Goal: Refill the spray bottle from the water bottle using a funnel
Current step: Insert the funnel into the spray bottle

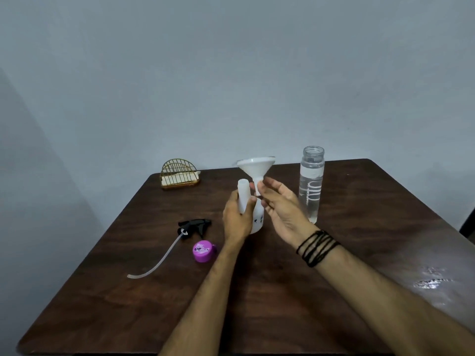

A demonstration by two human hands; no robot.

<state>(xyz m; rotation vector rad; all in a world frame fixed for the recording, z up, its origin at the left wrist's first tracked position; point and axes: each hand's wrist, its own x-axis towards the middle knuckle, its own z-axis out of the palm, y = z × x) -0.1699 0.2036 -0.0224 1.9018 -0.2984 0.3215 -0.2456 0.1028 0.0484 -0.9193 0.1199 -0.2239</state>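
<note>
Farthest left on your dark wood-grain tabletop sits a gold wire holder with an arched back. Nearer you lies the black trigger sprayer, its clear, curved dip tube trailing leftward, and just beside it a round purple cap. Your left hand is wrapped around the white, frosted plastic spray bottle, which stands slightly tilted at mid-table with its neck uncapped. Your right hand pinches the narrow stem of the white cone-shaped funnel, held just right of the bottle's neck, not in it. Black cords circle that wrist. Right of that stands the clear, cylindrical water bottle, uncapped and upright.
</note>
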